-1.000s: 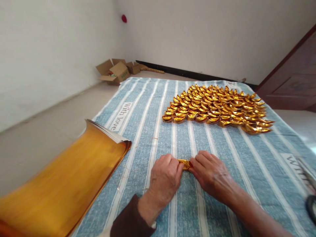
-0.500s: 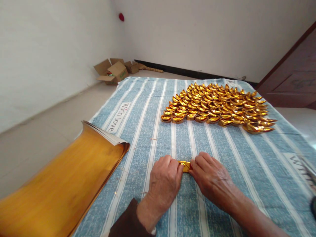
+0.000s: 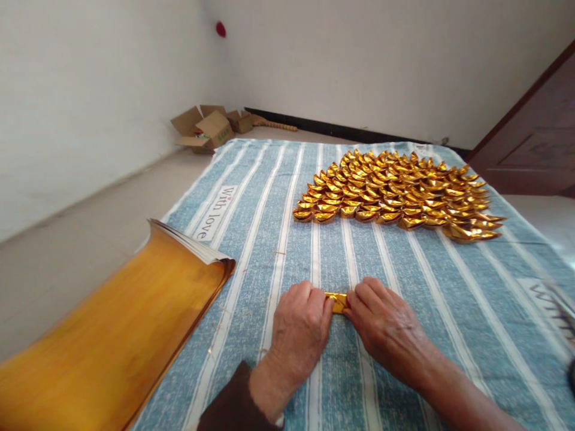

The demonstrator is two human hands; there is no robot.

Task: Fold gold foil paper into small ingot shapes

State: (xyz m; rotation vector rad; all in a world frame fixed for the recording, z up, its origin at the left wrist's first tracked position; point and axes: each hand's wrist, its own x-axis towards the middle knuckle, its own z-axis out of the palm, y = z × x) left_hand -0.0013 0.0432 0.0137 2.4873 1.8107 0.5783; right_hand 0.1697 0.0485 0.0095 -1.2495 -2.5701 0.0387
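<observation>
A small folded strip of shiny gold foil paper (image 3: 336,302) lies low over the cloth, with only its middle showing between my hands. My left hand (image 3: 300,326) is closed on its left end, thumb toward the middle. On the right end, my right hand (image 3: 381,320) pinches it in the same way. The fingertips of both hands are partly hidden behind the knuckles. Beyond them sit many folded gold paper ingots (image 3: 390,191), packed in close rows. At the left a stack of large gold paper sheets (image 3: 117,323) hangs over the table's edge.
A blue and white striped cloth (image 3: 256,239) covers the table. Open cardboard boxes (image 3: 218,129) stand on the floor in the far corner. A dark red door (image 3: 534,137) is at the right. A dark object (image 3: 571,377), partly cut off, sits at the right edge.
</observation>
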